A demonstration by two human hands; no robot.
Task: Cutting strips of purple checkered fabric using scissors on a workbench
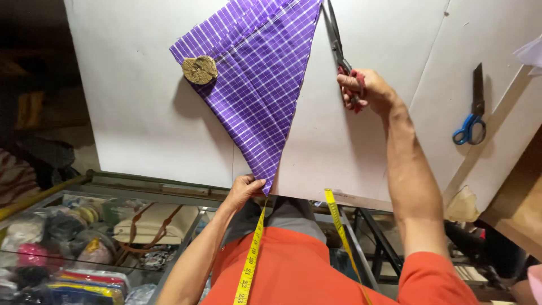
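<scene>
Purple checked cloth [254, 79] lies folded to a point on the white table [135, 124], pinned by a stone weight [199, 70]. Left hand [244, 189] pinches the tip; right hand [364, 90] grips red-handled shears [339, 48] at the cloth's edge. Cutting looks underway; a steady line along that edge seems needed.

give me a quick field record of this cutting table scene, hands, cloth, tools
left hand: pinches the near corner of the purple checked cloth
right hand: grips the red-handled shears at the cloth's right edge
weight: brownish stone-like lump sits on the cloth's left corner
surface: white table
spare tool: blue-handled scissors lie at the right
worn: yellow tape measure hangs round the neck
</scene>
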